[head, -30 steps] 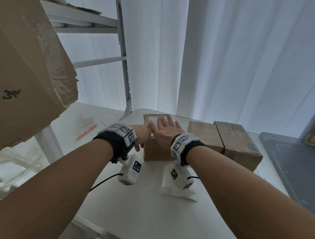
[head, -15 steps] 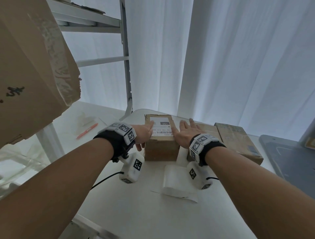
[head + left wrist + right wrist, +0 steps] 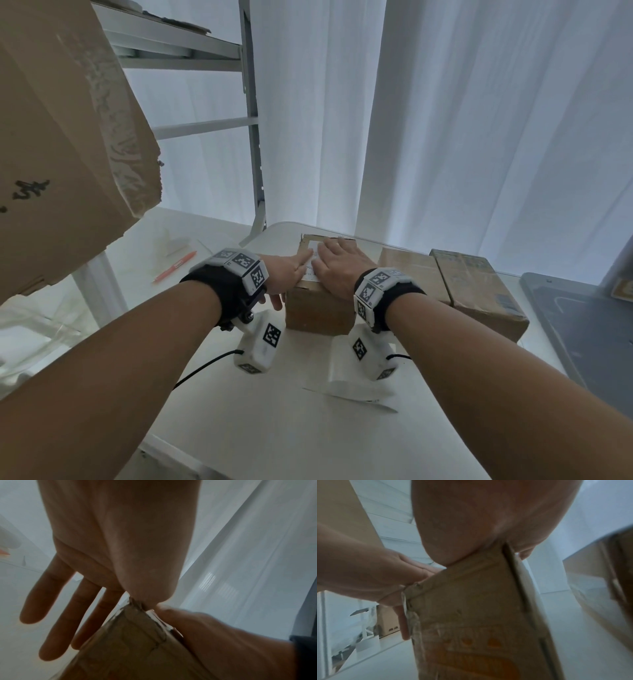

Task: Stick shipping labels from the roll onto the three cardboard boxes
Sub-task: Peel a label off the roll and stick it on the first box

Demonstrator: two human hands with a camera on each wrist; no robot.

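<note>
On the white table [image 3: 260,428], three cardboard boxes in a row. The left box [image 3: 318,313] stands nearest the hands, long axis running away from the person. The middle box [image 3: 409,274] and the right box [image 3: 479,291] touch each other, same orientation. The right hand [image 3: 337,269] lies flat on the left box's top, fingers straight, covering most of the label [image 3: 313,253]; print unreadable. The left hand [image 3: 286,274] has a straight finger on the label's left edge and other fingers down the box's side, gripping nothing. The label roll [image 3: 346,375] is on the table near the person, partly hidden behind the right wrist camera.
</note>
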